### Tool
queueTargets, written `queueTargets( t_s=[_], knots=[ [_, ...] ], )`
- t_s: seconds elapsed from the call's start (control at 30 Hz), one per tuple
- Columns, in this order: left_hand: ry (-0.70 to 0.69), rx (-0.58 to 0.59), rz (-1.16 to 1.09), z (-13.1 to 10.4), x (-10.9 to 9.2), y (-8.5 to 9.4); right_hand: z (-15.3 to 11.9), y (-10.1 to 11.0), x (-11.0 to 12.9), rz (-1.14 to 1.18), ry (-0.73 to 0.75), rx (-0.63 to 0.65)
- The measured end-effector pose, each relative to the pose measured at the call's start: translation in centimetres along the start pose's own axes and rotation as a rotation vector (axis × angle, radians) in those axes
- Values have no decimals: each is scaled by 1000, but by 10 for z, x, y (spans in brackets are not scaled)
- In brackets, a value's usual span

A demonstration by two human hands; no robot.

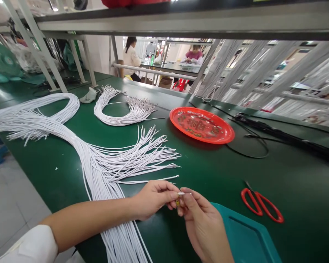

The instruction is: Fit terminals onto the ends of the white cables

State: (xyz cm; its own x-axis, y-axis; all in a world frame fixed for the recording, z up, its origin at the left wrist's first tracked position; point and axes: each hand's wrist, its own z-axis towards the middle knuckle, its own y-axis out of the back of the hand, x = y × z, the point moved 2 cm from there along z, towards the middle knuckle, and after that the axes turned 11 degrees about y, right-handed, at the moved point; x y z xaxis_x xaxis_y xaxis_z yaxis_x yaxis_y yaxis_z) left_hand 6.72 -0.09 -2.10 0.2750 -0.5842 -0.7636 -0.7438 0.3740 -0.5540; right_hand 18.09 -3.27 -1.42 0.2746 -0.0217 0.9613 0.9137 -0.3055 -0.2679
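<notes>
Near the middle of the view, my left hand (pixel 154 198) pinches a short white cable end (pixel 181 193) between thumb and forefinger. My right hand (pixel 204 223) meets it from the right, its thumb and fingers closed on the same piece. A small yellow part (pixel 177 202) shows just below, between the fingers of both hands. Beside and under my left forearm lies a large bundle of white cables (pixel 98 164), its loose ends fanned out to the right. Below my right hand is a teal tray (pixel 244 233), partly covered by the hand.
Red-handled scissors (pixel 260 204) lie at the right. Further back are a red plate (pixel 201 126), a curled white cable bundle (pixel 120 115) and black cables (pixel 290 135). A metal shelf frame (pixel 181 25) crosses above the green table (pixel 214 168). Two people sit in the background.
</notes>
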Motion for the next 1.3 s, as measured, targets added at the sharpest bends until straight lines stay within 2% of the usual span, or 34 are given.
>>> queueTargets(
  t_s=[0.2,0.27,0.4,0.47,0.53,0.6,0.73,0.83,0.9,1.0,1.07,1.13,1.2,1.3],
  knots=[
    [26,-85,213,-1,-5,3,2,10,-8,-233,84,-32],
    [38,-109,259,-2,-6,3,2,9,-9,-237,67,-41],
    [45,-56,109,1,-2,2,1,-1,-8,-63,-50,-10],
    [74,-5,-5,3,1,1,1,-3,-6,-60,-42,35],
    [120,28,-62,4,2,1,2,0,-4,-179,40,72],
    [128,18,-41,4,1,2,1,5,0,-411,176,74],
    [63,-82,192,3,1,3,-3,8,9,-866,459,62],
    [21,-175,334,2,6,4,-6,4,12,-1053,640,86],
    [-34,-221,412,1,9,5,-8,2,12,-1199,823,104],
    [-98,-259,498,0,11,6,-9,1,12,-1430,1115,157],
    [-106,-263,525,-1,12,6,-10,3,11,-1493,1233,190],
    [-120,-259,553,-2,12,5,-11,6,13,-1474,1276,214],
    [-155,-259,598,-3,10,4,-12,9,17,-1421,1257,248],
    [-205,-277,661,-4,6,3,-13,13,26,-1330,1071,428]
  ],
)
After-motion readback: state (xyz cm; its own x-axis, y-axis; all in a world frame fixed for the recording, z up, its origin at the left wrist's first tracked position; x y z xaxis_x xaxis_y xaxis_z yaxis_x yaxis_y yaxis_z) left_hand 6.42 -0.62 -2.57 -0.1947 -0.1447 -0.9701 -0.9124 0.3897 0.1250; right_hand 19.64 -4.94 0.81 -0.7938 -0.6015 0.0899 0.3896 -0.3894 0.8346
